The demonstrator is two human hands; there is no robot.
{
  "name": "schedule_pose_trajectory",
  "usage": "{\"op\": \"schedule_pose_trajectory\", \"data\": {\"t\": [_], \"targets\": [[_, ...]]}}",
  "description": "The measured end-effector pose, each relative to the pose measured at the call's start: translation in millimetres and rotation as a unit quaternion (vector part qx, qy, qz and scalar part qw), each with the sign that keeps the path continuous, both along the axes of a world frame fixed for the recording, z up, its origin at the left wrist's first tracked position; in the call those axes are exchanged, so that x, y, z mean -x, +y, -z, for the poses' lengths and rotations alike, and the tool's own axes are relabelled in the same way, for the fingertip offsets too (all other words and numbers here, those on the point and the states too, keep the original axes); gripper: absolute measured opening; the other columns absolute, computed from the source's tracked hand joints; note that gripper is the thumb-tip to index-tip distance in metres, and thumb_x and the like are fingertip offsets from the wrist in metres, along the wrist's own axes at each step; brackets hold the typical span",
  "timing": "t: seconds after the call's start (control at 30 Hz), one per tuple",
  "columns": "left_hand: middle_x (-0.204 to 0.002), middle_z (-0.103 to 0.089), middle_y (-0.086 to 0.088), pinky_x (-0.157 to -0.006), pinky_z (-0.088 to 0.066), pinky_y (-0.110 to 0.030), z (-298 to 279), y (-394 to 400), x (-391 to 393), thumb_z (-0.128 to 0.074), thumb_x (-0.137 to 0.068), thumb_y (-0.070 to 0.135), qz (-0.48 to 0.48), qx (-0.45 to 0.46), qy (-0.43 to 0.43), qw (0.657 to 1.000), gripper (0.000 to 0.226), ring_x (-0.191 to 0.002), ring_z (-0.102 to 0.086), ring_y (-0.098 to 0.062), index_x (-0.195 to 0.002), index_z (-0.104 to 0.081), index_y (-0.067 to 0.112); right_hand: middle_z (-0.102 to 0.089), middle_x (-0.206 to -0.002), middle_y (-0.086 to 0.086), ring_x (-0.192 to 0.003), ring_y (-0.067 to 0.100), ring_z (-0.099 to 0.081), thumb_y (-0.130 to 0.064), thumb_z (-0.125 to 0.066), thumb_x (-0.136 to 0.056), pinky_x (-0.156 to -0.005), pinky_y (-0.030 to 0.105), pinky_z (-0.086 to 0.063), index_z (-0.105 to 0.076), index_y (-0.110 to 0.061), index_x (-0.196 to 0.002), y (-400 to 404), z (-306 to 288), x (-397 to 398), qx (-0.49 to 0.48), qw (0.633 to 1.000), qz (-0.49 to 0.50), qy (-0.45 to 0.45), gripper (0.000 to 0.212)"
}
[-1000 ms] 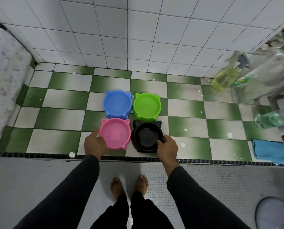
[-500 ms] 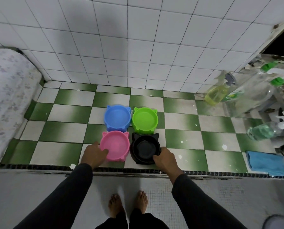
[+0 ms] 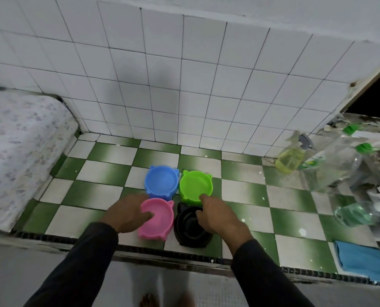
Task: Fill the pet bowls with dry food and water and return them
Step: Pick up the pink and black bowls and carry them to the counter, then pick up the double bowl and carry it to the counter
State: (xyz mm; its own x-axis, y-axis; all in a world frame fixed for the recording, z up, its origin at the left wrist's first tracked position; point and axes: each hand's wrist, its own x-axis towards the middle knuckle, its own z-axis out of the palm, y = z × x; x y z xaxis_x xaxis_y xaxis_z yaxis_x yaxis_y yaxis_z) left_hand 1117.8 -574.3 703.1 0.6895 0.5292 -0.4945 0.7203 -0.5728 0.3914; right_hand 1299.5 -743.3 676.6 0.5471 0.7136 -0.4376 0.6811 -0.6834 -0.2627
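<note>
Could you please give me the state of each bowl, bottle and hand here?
Blue plastic cat-eared bowl: upright, empty.
Green plastic bowl: upright, empty.
Pink plastic bowl: empty, left hand reaching in.
Black bowl: empty, under right hand.
Yellow spray bottle: part full.

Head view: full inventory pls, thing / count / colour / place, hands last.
blue pet bowl: 1, blue, back left of the group of four, on the checkered ledge
green pet bowl: 1, bright green, back right
pink pet bowl: 1, pink, front left
black pet bowl: 1, black, front right
spray bottle: 1, yellow liquid, grey trigger, far right by the wall
clear plastic bottles: several, green caps, right edge; exact count unclear
green-tinted bottle: 1, lying at the right edge
cloth: 1, blue, front right corner
patterned cover: 1, pale floral, left
left hand: fingers over the pink bowl
right hand: over the black bowl, finger reaching the green bowl's rim
</note>
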Motion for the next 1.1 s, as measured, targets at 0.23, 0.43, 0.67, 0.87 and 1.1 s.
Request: {"op": "schedule_pose_trajectory", "data": {"t": [0.23, 0.43, 0.67, 0.87, 1.1], "targets": [[-0.15, -0.05, -0.003, -0.107, -0.048, -0.041, -33, 6, 14, -0.058, -0.098, 0.055, -0.051, -0.106, -0.012, 0.993, 0.062, -0.132, -0.052, -0.023, -0.153, -0.043, 0.029, -0.044, -0.152, 0.011, -0.138, 0.032, -0.041, -0.042, -0.053, -0.097, -0.117, 0.047, -0.031, -0.038, -0.018, -0.15, 27, -45, 1, -0.081, 0.991, -0.092, -0.043, 0.06], [-0.147, -0.05, -0.004, -0.106, -0.047, -0.042, -55, 16, 51, -0.058, -0.098, 0.053, -0.093, -0.165, -0.026, 0.982, 0.061, -0.132, -0.05, -0.026, -0.153, -0.041, 0.031, -0.043, -0.151, 0.008, -0.137, 0.03, -0.041, -0.044, -0.051, -0.097, -0.114, 0.05, -0.03, -0.037, -0.022, -0.149, 65, -64, 19, -0.098, 0.979, -0.159, -0.084, 0.058], [-0.146, -0.051, -0.007, -0.106, -0.046, -0.042, -72, 43, 125, -0.054, -0.099, 0.055, -0.149, -0.212, -0.01, 0.966, 0.063, -0.131, -0.05, -0.029, -0.155, -0.039, 0.029, -0.046, -0.144, 0.009, -0.133, 0.031, -0.042, -0.045, -0.049, -0.098, -0.114, 0.053, -0.029, -0.044, -0.018, -0.139, 118, -88, 68, -0.109, 0.961, -0.237, -0.096, 0.049], [-0.145, -0.05, -0.006, -0.106, -0.045, -0.041, -84, 69, 213, -0.051, -0.099, 0.057, -0.208, -0.229, -0.004, 0.951, 0.064, -0.129, -0.048, -0.028, -0.156, -0.038, 0.028, -0.047, -0.146, 0.009, -0.135, 0.031, -0.043, -0.046, -0.05, -0.097, -0.113, 0.051, -0.032, -0.041, -0.019, -0.143, 182, -104, 140, -0.119, 0.941, -0.303, -0.094, 0.054], [-0.142, -0.052, -0.005, -0.104, -0.046, -0.042, -100, 94, 326, -0.051, -0.099, 0.056, -0.276, -0.261, 0.024, 0.925, 0.06, -0.128, -0.051, -0.027, -0.153, -0.042, 0.03, -0.045, -0.148, 0.011, -0.135, 0.032, -0.042, -0.047, -0.048, -0.1, -0.116, 0.053, -0.028, -0.041, -0.017, -0.144, 252, -129, 245, -0.109, 0.907, -0.394, -0.1, 0.053]]}}
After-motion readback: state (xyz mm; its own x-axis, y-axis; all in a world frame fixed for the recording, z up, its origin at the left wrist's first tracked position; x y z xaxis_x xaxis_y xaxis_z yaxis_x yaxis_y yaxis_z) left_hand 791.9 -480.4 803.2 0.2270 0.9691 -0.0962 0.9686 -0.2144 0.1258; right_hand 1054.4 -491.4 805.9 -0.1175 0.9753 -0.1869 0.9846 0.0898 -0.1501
